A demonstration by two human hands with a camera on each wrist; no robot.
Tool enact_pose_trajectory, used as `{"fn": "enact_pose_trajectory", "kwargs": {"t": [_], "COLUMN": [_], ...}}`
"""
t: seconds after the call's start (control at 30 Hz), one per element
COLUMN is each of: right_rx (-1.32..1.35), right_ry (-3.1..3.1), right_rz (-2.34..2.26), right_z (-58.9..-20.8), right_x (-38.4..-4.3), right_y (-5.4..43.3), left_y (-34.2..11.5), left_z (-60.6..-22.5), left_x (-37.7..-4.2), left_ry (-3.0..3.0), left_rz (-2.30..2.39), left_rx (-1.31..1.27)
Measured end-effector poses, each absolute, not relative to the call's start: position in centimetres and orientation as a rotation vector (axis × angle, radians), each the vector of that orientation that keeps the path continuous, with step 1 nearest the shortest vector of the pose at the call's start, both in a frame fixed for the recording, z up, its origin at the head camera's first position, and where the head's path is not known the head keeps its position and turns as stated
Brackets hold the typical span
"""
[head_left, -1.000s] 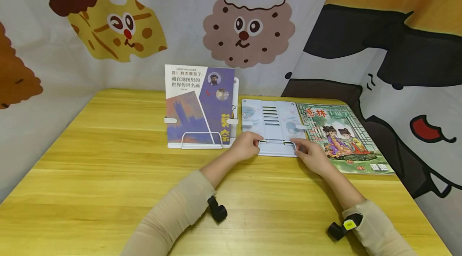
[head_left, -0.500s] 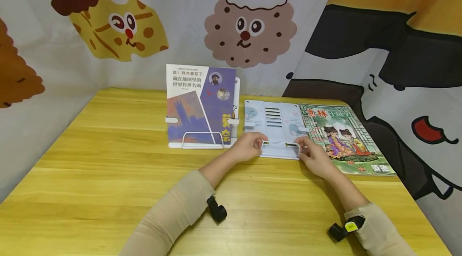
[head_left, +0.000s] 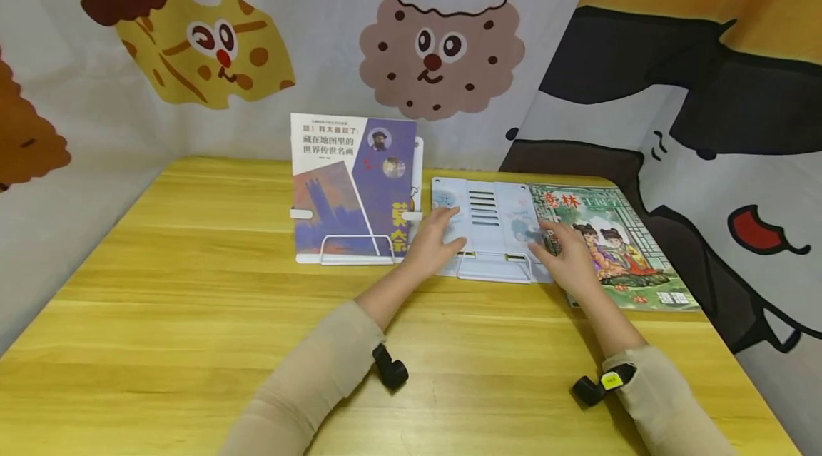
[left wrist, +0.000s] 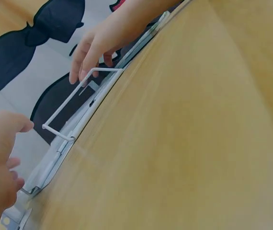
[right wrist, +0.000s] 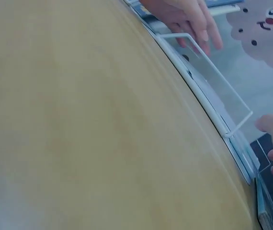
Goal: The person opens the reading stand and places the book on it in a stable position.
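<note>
A pale blue book stand (head_left: 483,238) with slots down its middle lies flat on the table. At its near edge the white wire lip (head_left: 494,280) sticks up from the panel, as the left wrist view also shows for this wire lip (left wrist: 65,102). My left hand (head_left: 432,245) hovers over the stand's left side, fingers spread. Over the right side is my right hand (head_left: 570,260), thumb and fingers apart. Both hands look clear of the wire in the right wrist view, where my left hand (right wrist: 189,17) shows beyond it. Neither hand holds anything.
Left of the stand, a purple and white book (head_left: 349,185) stands upright on another white stand, held by clips and a wire lip. A green illustrated magazine (head_left: 632,228) lies at the right, close against the flat stand. A printed curtain (head_left: 308,135) hangs behind the table (head_left: 193,313).
Both hands have let go of the wire lip's ends and moved up and outward over the stand's sides. The lip now projects toward the near edge.
</note>
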State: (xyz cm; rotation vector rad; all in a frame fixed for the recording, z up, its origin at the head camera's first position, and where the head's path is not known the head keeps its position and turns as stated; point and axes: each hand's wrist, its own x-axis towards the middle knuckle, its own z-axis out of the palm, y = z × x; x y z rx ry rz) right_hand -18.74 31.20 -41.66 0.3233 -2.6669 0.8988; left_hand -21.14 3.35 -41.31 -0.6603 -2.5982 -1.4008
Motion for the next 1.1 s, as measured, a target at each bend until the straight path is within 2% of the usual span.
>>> {"fn": "enact_pose_trajectory", "kwargs": {"t": [0.17,0.6,1.1], "right_rx": [0.215,0.061,0.025], "right_ry": [-2.844,-2.945,-2.852], "right_rz": [0.794,0.682,0.86], "right_z": [-41.8,-41.6,-42.0], "right_x": [-20.3,-22.8,-22.7], "right_y": [31.5,30.6,30.6], "left_y": [4.3,6.8,6.7], "left_z": [-41.6,-41.2,-41.6], "left_x": [-21.6,-22.0,-22.4], "left_ry": [-2.606,-2.756,-2.645], "left_rz": [-1.361,-1.409,-1.411], "left_rx": [-0.546,-0.026,0.015]}}
